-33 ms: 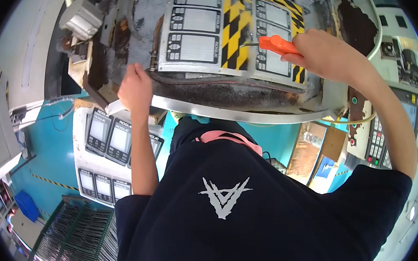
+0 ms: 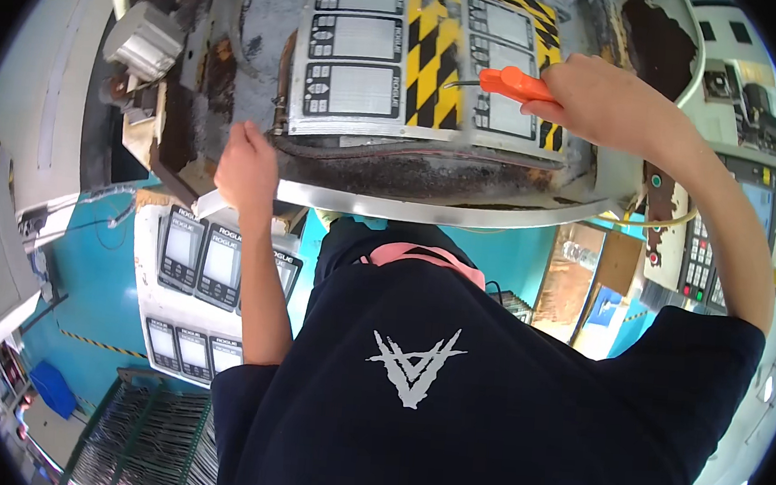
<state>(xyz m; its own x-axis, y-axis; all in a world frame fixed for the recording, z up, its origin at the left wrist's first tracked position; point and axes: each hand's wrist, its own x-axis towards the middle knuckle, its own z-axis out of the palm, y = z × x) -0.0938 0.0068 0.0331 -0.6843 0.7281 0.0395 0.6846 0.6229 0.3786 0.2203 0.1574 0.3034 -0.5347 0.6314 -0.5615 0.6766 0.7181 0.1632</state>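
Observation:
My right hand is wrapped round an orange air blow gun. Its thin metal nozzle points left, over a yellow-and-black striped strip. Left of that strip lies a silver panel printed with several dark-framed display shapes; a similar panel lies on its right, partly behind the blow gun. My left hand is closed above the machine's front left edge, away from the panels. Its curled fingers hide whatever they may hold.
A curved metal rim runs along the machine's front. A hose lies behind it. At the left stands a silver cylinder; below are a white board with several dark-framed pieces and a green rack. A keypad control panel stands right.
The panels and striped strip appear slightly further left and lower in the picture. My left hand also sits a little lower left; my right hand and the blow gun hold nearly the same place.

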